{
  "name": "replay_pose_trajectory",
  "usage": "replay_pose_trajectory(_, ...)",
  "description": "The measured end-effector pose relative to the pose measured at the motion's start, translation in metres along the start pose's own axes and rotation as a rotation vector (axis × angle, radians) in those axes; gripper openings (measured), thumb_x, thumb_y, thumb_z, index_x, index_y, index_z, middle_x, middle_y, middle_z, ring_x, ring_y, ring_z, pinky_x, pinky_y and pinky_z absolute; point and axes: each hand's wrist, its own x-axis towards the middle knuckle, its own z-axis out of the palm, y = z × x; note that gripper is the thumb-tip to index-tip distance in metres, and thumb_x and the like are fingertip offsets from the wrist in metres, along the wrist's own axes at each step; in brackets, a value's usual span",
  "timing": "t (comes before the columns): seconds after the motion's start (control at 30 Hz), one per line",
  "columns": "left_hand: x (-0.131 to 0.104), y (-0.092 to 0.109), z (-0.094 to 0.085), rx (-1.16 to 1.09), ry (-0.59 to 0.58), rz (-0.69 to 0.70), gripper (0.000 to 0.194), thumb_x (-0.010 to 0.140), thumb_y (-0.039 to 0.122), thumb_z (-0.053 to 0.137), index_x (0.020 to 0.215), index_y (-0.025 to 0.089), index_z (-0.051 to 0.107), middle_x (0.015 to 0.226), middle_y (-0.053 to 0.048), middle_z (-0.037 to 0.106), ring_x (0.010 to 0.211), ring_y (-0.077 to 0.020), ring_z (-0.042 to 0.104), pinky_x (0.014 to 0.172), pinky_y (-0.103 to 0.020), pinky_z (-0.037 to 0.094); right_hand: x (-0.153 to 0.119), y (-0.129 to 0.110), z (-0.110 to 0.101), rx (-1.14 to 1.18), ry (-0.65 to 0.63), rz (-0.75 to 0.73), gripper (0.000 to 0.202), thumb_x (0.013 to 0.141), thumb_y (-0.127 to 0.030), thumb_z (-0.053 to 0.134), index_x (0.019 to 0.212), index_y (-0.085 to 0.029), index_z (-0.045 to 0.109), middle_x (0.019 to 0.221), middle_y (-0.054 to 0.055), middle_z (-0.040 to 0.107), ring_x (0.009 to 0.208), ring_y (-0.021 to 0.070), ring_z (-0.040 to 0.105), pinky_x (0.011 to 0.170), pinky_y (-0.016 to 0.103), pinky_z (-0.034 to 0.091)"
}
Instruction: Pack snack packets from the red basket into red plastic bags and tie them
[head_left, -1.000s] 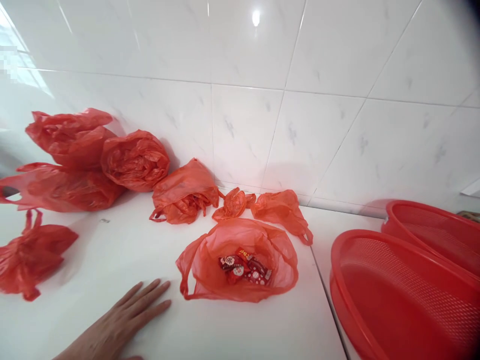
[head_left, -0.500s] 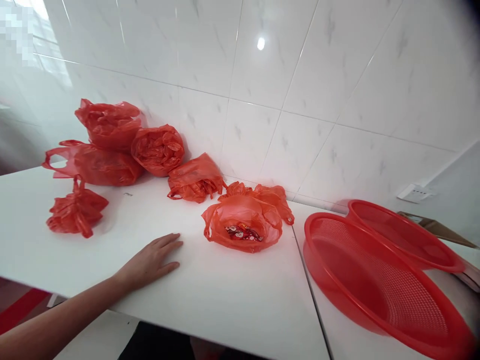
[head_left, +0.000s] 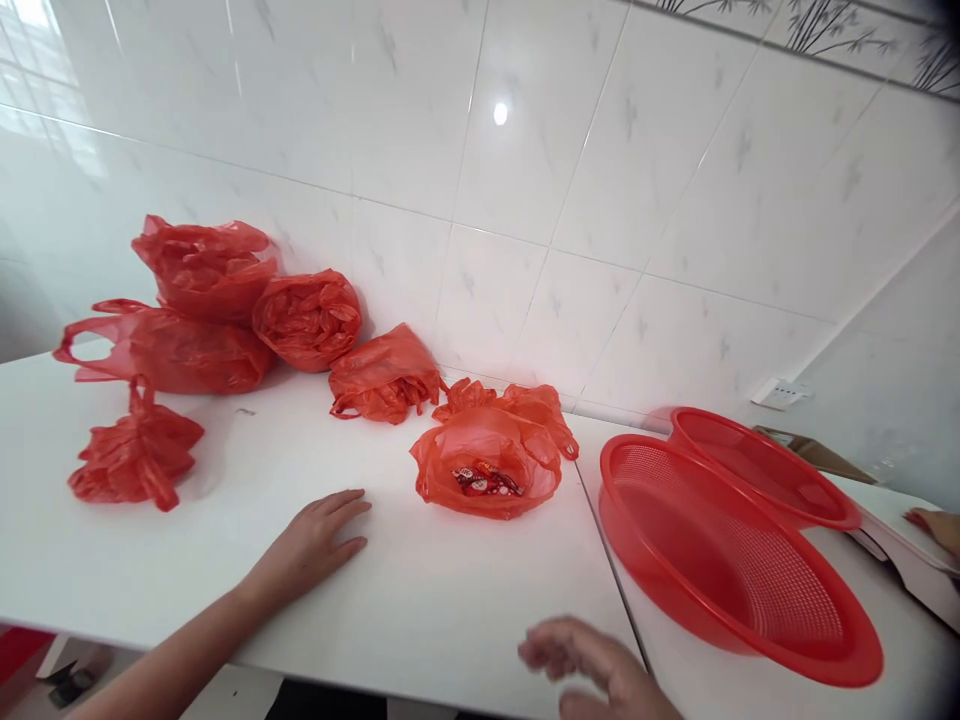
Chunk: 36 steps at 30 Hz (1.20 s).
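Observation:
My left hand (head_left: 319, 540) lies flat on the white table with its fingers stretched out and nothing in them. Beyond its fingertips stands an open red plastic bag (head_left: 457, 440), its mouth facing me. Small packets (head_left: 487, 482) in red and dark wrappers show inside the bag. Low at the front edge, my right hand (head_left: 589, 665) hovers with loosely bent fingers, thumb apart, holding nothing visible. It is slightly blurred and apart from the bag. To the left of my left hand sits a knotted red bag (head_left: 135, 455).
Several filled red bags (head_left: 199, 350) line the tiled wall, one stacked on another. On the right are a red plastic basket (head_left: 675, 545) with mesh sides and a second red basin (head_left: 765, 465) behind it. A seam (head_left: 600, 525) runs between the tables. A wall socket (head_left: 780, 393) is behind.
My right hand has come into view at the bottom right. The view has shifted a little, showing more wall at the top. My left hand stays resting on the table.

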Motion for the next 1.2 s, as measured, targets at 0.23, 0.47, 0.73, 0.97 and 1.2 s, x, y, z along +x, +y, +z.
replay_pose_trajectory(0.23,0.041,0.088,-0.029,-0.225,0.357,0.282,0.028,0.085,0.014,0.052,0.112,0.021,0.056,0.115,-0.010,0.061,0.106,-0.0194,0.058,0.087,-0.033,0.051,0.107,-0.044,-0.039,-0.050,0.328,-0.124,0.025,0.085,-0.042,0.051,0.101,-0.024,0.060,0.104,0.003,0.064,0.098,0.0179,0.059,0.087,0.032,0.045)
replay_pose_trajectory(0.47,0.114,0.131,-0.022,-0.356,0.141,0.448,0.026,0.088,0.009,0.043,0.105,0.020,0.058,0.099,-0.006,0.066,0.093,-0.0160,0.060,0.079,-0.028,0.051,0.182,-0.025,-0.052,-0.416,0.510,-0.129,0.020,0.083,-0.031,0.046,0.094,-0.023,0.061,0.099,0.003,0.064,0.088,0.0192,0.061,0.078,0.033,0.046)
replay_pose_trajectory(0.73,0.179,0.104,0.027,-0.072,0.026,0.214,0.047,0.072,0.009,0.059,0.116,0.025,0.055,0.134,-0.009,0.047,0.124,-0.0294,0.042,0.094,-0.043,0.045,0.207,0.020,-0.070,-0.656,0.624,-0.111,0.059,0.079,-0.020,0.047,0.136,-0.022,0.036,0.125,0.011,0.056,0.107,0.0245,0.056,0.084,0.036,0.045)
replay_pose_trajectory(0.97,0.188,0.070,0.053,-0.124,-0.279,0.019,0.092,0.055,0.029,0.073,0.138,0.028,0.036,0.142,-0.013,0.038,0.132,-0.0353,0.033,0.098,-0.045,0.042,0.212,0.042,-0.083,-0.532,0.484,0.029,0.052,0.075,-0.019,0.050,0.127,-0.027,0.046,0.101,0.003,0.068,0.085,0.0202,0.064,0.070,0.029,0.044)
replay_pose_trajectory(1.2,0.175,0.061,0.059,-0.255,-0.428,0.010,0.089,0.055,0.045,0.073,0.136,0.030,0.040,0.141,-0.010,0.041,0.130,-0.0333,0.038,0.099,-0.042,0.043,0.206,0.045,-0.086,-0.191,0.326,-0.041,0.044,0.073,-0.021,0.053,0.116,-0.024,0.056,0.101,0.002,0.068,0.086,0.0179,0.062,0.076,0.029,0.046)
